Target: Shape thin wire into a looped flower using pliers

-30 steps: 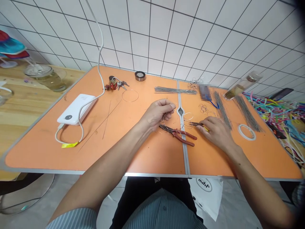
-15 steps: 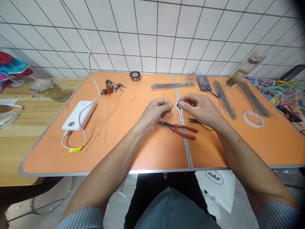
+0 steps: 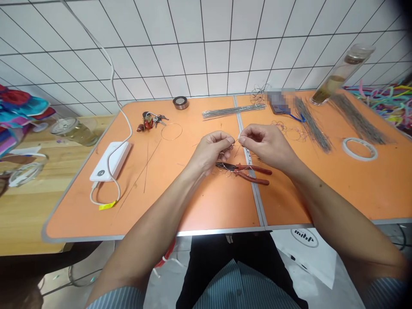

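Note:
My left hand [image 3: 216, 148] is closed in a pinch on thin wire [image 3: 237, 140] near the middle of the orange table. Close by on the right, my right hand [image 3: 265, 143] pinches the same fine wire between thumb and forefinger. Only a short bit of the wire shows between the fingertips; the rest is hidden or too thin to follow. Just below the hands lie red-handled pliers [image 3: 247, 169], jaws pointing left, with thin wire loops around them. A second tool under my right hand is mostly hidden.
Bundles of straight wire [image 3: 233, 111] and dark wire strands [image 3: 313, 124] lie behind and to the right. A white tape ring [image 3: 359, 149], a tilted glass bottle [image 3: 334, 81], a phone [image 3: 279, 103], keys [image 3: 154, 120], black tape [image 3: 180, 102] and a white power bank [image 3: 111, 162] surround them.
My right hand's thumb and forefinger have come closer to my left fingertips, onto the wire. The camera view has turned slightly; the pliers lie as before.

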A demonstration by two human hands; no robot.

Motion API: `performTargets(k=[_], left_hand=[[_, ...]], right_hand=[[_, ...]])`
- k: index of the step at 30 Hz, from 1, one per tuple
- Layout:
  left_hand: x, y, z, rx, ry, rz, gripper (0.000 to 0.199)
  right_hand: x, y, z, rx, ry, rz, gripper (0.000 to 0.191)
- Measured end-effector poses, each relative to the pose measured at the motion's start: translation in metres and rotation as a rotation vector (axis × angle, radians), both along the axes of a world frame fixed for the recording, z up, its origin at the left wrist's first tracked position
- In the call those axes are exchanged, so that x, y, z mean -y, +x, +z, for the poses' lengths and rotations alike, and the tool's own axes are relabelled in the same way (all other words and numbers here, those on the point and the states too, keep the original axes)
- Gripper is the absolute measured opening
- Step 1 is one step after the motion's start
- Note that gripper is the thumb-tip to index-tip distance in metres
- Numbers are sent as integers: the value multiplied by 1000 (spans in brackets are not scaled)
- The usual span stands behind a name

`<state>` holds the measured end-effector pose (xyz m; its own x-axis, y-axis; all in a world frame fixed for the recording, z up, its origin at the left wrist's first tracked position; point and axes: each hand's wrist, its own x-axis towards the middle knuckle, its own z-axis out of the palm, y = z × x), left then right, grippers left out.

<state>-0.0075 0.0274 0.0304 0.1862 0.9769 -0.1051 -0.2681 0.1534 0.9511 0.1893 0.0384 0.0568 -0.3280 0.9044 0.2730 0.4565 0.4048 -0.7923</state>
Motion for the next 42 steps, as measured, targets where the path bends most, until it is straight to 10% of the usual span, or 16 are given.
performTargets(k=[19,42], left_hand=[[0,4,-8,-49,67,-36,20],[2,6,-7,-153,73,10,26]], right_hand=[[0,3,-5,108,160,87,16],[-9,4,-10,-40,-175,85,17]])
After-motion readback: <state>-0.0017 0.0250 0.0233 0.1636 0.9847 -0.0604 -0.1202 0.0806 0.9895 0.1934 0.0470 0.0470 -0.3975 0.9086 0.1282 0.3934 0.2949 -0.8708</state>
